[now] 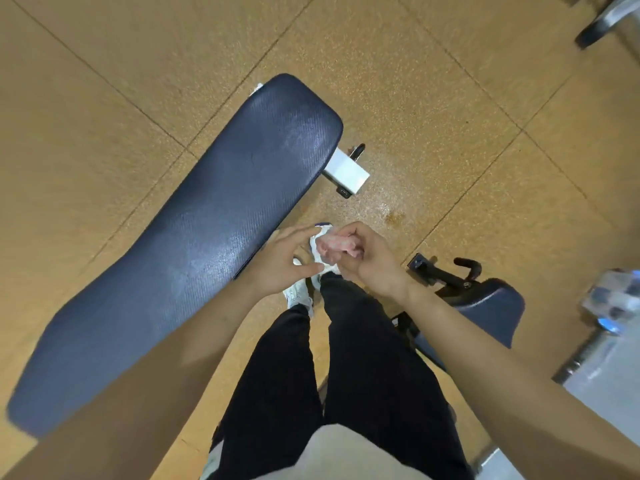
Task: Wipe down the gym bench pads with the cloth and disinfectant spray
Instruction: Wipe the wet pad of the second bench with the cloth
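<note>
Navy pad [207, 220] stretches lower-left to upper-right, just left of our hands. We bunch cloth [329, 249] in right hand [374, 265], fingers curled round it; left hand [280, 265], fingers spread beside cloth, nearer pad.

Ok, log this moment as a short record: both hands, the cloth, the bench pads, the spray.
cloth: pinkish white, crumpled into a ball
right hand: grips the cloth
left hand: open, fingers spread beside the cloth
long pad: navy, shiny patches, on the left
small pad: navy, on the right, partly behind the forearm
spray: unconfirmed; only a blurred clear object at the right edge
</note>
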`<control>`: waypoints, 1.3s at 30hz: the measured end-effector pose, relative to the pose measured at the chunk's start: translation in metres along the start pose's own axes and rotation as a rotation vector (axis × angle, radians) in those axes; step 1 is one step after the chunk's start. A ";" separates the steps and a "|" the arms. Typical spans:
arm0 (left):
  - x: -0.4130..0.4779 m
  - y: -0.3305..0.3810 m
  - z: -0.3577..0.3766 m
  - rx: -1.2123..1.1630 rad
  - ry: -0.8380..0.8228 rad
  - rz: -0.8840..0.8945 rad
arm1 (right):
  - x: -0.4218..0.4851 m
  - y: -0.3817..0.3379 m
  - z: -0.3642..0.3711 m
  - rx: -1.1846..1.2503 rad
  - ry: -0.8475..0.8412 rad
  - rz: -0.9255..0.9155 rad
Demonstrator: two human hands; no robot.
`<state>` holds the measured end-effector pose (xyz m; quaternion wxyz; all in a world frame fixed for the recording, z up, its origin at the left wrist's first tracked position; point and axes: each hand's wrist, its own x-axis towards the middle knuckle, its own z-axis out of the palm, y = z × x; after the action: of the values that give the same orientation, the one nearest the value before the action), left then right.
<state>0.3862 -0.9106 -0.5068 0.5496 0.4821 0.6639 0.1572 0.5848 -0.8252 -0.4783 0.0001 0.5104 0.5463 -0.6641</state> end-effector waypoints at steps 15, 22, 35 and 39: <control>0.033 0.237 0.015 -0.078 -0.134 0.062 | -0.126 -0.039 -0.148 0.343 0.554 -0.008; 0.097 0.329 0.066 -0.021 -0.211 0.014 | -0.160 0.007 -0.225 0.541 0.675 0.138; 0.193 0.490 0.178 -0.264 -0.651 -0.239 | -0.196 0.004 -0.346 1.122 0.959 0.132; 0.251 0.553 0.204 -0.194 -0.872 -0.172 | -0.206 -0.002 -0.422 1.157 1.129 0.131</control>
<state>0.8419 -0.5033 -0.3139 0.8315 0.3926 0.3903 -0.0453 0.9683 -0.6333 -0.2876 -0.5005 0.7189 0.0031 -0.4824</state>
